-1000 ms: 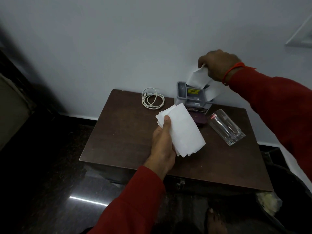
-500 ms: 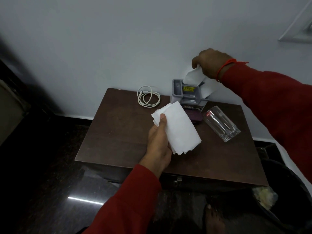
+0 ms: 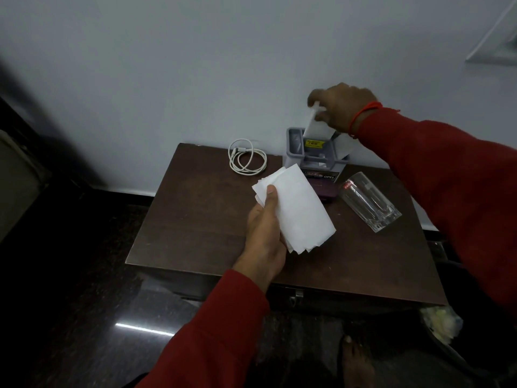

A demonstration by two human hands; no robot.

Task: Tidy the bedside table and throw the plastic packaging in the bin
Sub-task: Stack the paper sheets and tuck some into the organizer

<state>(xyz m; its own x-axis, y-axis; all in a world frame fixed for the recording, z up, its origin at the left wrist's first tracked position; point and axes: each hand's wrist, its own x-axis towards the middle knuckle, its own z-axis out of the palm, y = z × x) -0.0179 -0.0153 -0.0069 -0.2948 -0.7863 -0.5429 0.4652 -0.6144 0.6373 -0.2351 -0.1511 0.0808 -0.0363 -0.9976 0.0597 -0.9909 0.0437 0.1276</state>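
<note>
Bin rim point(image 3: 458, 357) at lower right, pale crumpled packaging point(image 3: 440, 322) inside. Left hand point(image 3: 264, 236) over the brown surface point(image 3: 195, 219), fingers pinching a stack of white paper sheets point(image 3: 299, 211), thumb on top. Right of those fingers, a clear glass point(image 3: 369, 201) lies tipped over. Beyond, right hand point(image 3: 340, 106), fingers pinching 1 white sheet point(image 3: 314, 126) standing in the grey holder point(image 3: 310, 154). Coiled white cable point(image 3: 246, 156) left of it.
</note>
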